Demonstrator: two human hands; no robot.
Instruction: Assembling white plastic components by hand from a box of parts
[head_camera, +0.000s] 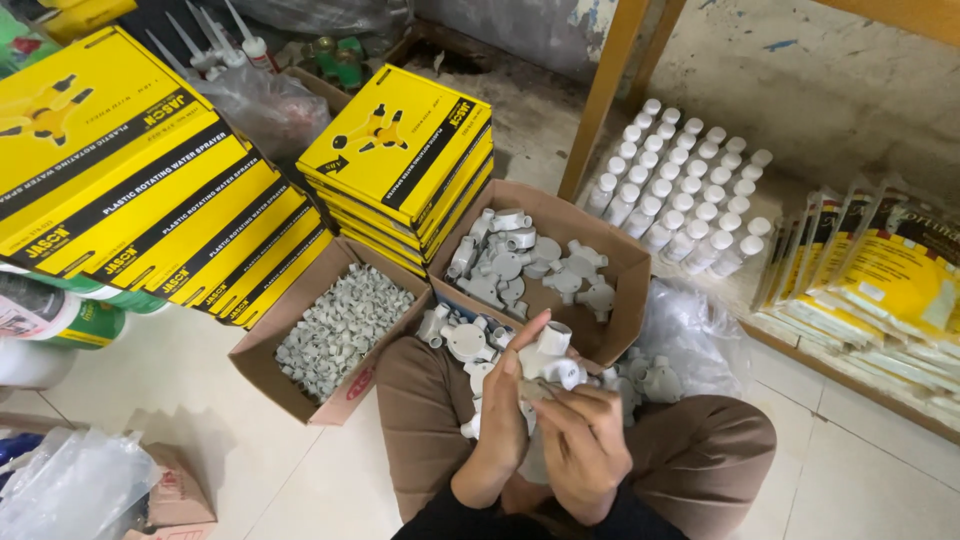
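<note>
Now, far left, two stacks of flat yellow cardboard boxes (150, 190); beside them a brown carton of small grey plastic fittings (340, 330). Near centre, the left hand (497, 415) and right hand (580, 440) both curl closed around one white round plastic junction box (548, 360) over the lap. Right, white capped tubes (685, 190) stand in rows.

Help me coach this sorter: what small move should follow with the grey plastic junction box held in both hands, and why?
Probably set the grey plastic junction box, held by left hand and right hand, into the open cardboard carton, since similar grey fittings already lie there.
</note>
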